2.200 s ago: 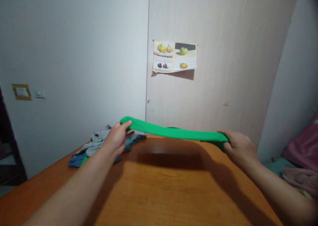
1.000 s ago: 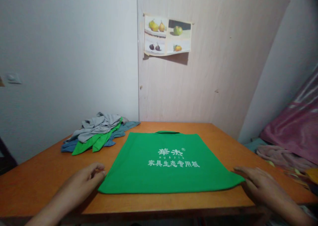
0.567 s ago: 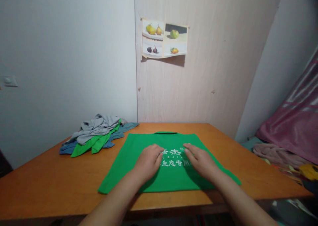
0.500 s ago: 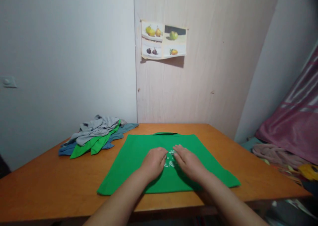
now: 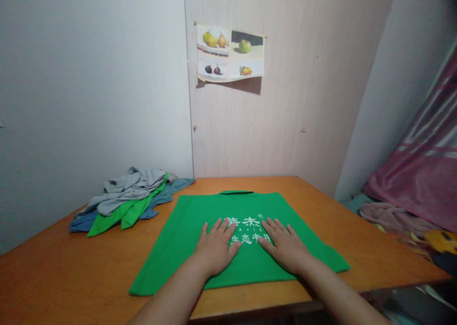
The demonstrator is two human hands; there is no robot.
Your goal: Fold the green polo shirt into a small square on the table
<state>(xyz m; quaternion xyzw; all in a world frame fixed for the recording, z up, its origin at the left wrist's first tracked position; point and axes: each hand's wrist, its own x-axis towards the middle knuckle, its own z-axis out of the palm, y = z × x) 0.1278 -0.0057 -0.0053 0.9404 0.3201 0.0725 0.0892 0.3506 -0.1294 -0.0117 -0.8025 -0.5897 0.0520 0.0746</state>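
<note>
A green garment [image 5: 171,249] with white printed lettering lies spread flat on the table, its straight lower edge towards me. At its far edge there is a narrow raised band with a dark gap, like a neck opening; its exact kind I cannot tell. My left hand [image 5: 215,249] rests palm down on the cloth, fingers spread, beside the left end of the print. Palm down too, my right hand [image 5: 285,244] lies with its fingers apart at the lettering's right end. Both hands cover parts of the print, and neither grips anything.
A loose pile of grey, green and blue clothes [image 5: 132,192] lies at the table's back left. The wooden table [image 5: 71,272] meets the wall behind, where a fruit picture [image 5: 230,54] hangs. To the right are a pink curtain [image 5: 410,187] and a crumpled cloth [image 5: 382,216].
My hands have moved apart across the cloth, left hand leftward and right hand rightward, and their fingers have spread. More of the white lettering shows. The camera view has shifted slightly.
</note>
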